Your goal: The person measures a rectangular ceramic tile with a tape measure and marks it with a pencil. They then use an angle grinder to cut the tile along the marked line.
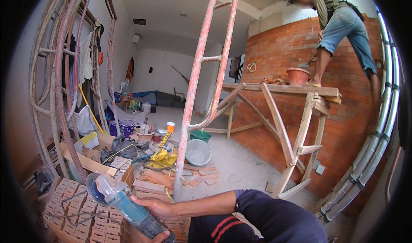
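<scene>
A teal and black angle grinder [132,209] is held low in front of me, with its round cutting disc [95,189] pointing up and to the left. My right hand [158,208] comes in from the right and is closed on the grinder's body near the metal head. Around the rear of the body wraps my left hand [159,237], partly cut off by the lower edge. Just beneath and beside the disc lie stacked hollow bricks [79,213], with a dark cable [71,217] across them.
Loose thin bricks [201,174] lie by a red scaffold frame [195,88]. Behind are a grey basin [198,152], a yellow spirit level [165,139] and black bags [124,146]. Rightward, a person [343,19] stands on a wooden trestle [283,87] against a brick wall [274,50].
</scene>
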Tool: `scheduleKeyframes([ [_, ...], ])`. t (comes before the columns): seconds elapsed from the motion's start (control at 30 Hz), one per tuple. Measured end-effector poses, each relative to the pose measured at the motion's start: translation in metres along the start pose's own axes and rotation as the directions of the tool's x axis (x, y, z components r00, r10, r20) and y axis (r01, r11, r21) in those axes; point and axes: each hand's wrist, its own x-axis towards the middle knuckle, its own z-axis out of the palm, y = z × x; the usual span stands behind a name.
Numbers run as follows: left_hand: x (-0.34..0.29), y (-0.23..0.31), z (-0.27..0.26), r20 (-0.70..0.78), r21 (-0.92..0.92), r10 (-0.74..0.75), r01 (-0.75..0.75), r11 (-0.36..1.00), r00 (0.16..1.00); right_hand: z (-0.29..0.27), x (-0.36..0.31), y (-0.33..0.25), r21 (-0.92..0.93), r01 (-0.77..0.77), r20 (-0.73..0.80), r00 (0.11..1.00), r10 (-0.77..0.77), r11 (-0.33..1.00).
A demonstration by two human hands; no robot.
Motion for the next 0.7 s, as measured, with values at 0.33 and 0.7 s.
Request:
scheduleKeyframes([
  [0.33,-0.017,0.032,-0.055,-0.16,0.261,0.004,0.039,0.964,0.987,0.012,0.058,0.051,0.218,-0.038,0.151,0.989,0.005,0.975],
  [0.7,-0.014,0.036,-0.049,-0.285,0.289,0.17,-0.084,0.954,0.943,0.042,0.053,0.018,0.234,-0.113,0.162,0.984,0.075,0.966],
])
